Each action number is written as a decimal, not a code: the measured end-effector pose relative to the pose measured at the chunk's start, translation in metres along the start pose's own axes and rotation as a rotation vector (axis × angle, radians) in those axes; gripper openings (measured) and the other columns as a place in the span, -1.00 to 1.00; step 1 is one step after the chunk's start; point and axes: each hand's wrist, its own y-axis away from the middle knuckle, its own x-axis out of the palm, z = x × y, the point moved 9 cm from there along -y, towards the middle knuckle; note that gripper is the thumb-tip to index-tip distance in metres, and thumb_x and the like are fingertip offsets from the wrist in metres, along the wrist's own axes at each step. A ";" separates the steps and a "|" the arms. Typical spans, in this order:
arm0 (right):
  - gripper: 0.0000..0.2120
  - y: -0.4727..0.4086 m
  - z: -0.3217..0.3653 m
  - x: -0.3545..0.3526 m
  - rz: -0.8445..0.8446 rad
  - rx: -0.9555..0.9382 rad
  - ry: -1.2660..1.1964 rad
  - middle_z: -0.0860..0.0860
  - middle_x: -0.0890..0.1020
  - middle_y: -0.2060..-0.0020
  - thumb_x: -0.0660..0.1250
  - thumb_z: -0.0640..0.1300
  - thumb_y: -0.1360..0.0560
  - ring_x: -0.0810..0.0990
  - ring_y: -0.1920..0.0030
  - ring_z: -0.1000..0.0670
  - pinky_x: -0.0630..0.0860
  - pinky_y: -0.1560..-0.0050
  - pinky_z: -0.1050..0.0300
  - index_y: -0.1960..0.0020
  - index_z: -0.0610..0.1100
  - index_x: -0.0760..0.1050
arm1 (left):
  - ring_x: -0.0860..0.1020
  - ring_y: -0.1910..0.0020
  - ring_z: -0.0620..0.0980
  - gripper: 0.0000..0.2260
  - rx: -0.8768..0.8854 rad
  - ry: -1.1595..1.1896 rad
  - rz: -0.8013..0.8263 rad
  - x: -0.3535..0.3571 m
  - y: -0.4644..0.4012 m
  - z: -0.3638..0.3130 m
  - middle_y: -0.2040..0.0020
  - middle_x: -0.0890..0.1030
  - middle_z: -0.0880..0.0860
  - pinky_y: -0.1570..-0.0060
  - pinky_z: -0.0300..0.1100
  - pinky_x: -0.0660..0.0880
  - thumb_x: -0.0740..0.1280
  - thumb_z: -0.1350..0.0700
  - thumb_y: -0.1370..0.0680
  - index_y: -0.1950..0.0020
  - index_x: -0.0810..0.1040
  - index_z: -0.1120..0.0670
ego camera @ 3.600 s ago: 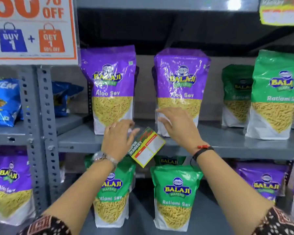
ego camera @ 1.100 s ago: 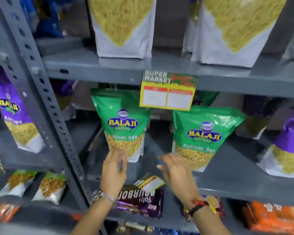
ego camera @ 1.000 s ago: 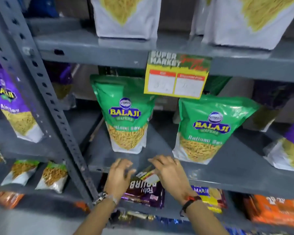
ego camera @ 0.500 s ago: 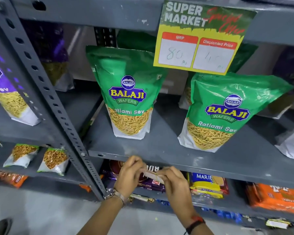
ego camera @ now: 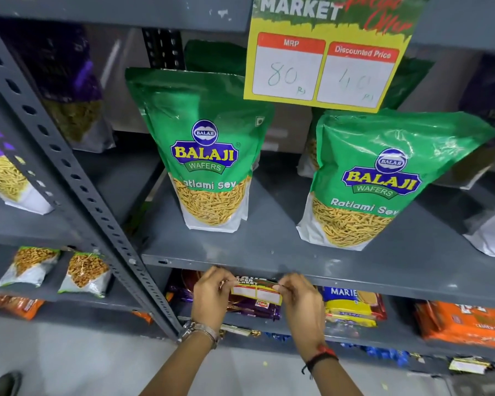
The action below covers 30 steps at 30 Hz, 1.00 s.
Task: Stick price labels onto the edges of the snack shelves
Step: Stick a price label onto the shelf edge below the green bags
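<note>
A small yellow, red and green price label [ego camera: 256,292] is held flat against the front edge of the grey middle shelf [ego camera: 355,277]. My left hand [ego camera: 210,295] pinches its left end and my right hand [ego camera: 299,298] pinches its right end. One label [ego camera: 325,57] with "80" and "40" written on it hangs stuck on the edge of the shelf above. Two green Balaji Ratlami Sev bags [ego camera: 209,150] [ego camera: 383,178] stand on the middle shelf just above my hands.
A perforated grey upright [ego camera: 77,178] runs diagonally at the left. Purple snack bags [ego camera: 3,172] and small packets [ego camera: 83,272] sit on left shelves. Biscuit packs [ego camera: 352,307] and orange packs [ego camera: 466,321] lie below. Grey floor [ego camera: 83,364] is underneath.
My view dropped from the upper shelf to the middle one and moved closer. The label turned from edge-on between my fingers to face-out against the shelf edge, my hands spread to its ends.
</note>
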 end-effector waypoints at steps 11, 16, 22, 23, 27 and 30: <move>-0.91 -0.001 0.003 0.006 0.006 -0.086 0.077 -0.15 0.59 0.16 0.35 -0.32 -0.43 0.60 0.27 -0.11 0.62 0.35 -0.03 0.23 -0.20 0.52 | 0.51 0.34 0.11 -0.82 0.078 -0.029 -0.034 0.000 -0.005 -0.007 0.29 0.48 0.13 0.28 -0.14 0.48 0.30 0.51 -0.37 0.30 0.54 0.26; -0.90 -0.008 0.016 -0.002 -0.030 -0.124 0.074 -0.15 0.59 0.23 0.37 -0.36 -0.39 0.59 0.36 -0.11 0.52 0.35 0.16 0.26 -0.21 0.53 | 0.50 0.37 0.06 -0.80 0.117 -0.030 -0.059 -0.007 -0.007 -0.015 0.28 0.48 0.12 0.32 -0.23 0.43 0.29 0.51 -0.38 0.31 0.51 0.23; -0.87 -0.013 0.011 0.000 0.005 -0.037 0.068 -0.10 0.56 0.17 0.32 -0.30 -0.45 0.59 0.28 -0.09 0.61 0.32 0.02 0.25 -0.16 0.46 | 0.46 0.40 0.01 -0.82 0.103 -0.045 -0.046 -0.005 -0.012 -0.017 0.30 0.46 0.11 0.36 -0.34 0.35 0.31 0.48 -0.37 0.32 0.50 0.23; -0.86 -0.014 0.011 0.000 0.007 -0.033 0.082 -0.09 0.55 0.17 0.31 -0.29 -0.46 0.59 0.27 -0.09 0.61 0.32 0.03 0.25 -0.14 0.45 | 0.45 0.40 0.01 -0.80 0.096 -0.046 -0.039 -0.004 -0.013 -0.017 0.31 0.45 0.10 0.38 -0.33 0.34 0.32 0.48 -0.37 0.32 0.48 0.20; -0.79 -0.017 0.012 0.002 0.027 -0.010 0.166 -0.03 0.55 0.17 0.33 -0.28 -0.44 0.59 0.29 -0.07 0.58 0.34 0.07 0.29 -0.06 0.39 | 0.43 0.40 0.04 -0.68 0.054 -0.056 -0.009 -0.005 -0.018 -0.013 0.41 0.37 -0.07 0.34 -0.16 0.38 0.37 0.42 -0.36 0.24 0.32 0.06; -0.72 -0.022 0.009 -0.001 0.042 0.044 0.141 0.01 0.51 0.25 0.38 -0.28 -0.40 0.51 0.35 0.00 0.42 0.45 0.23 0.31 -0.02 0.34 | 0.35 0.46 -0.04 -0.67 0.036 -0.096 0.040 -0.008 -0.026 -0.010 0.48 0.32 -0.07 0.37 -0.17 0.32 0.45 0.32 -0.32 0.25 0.30 0.08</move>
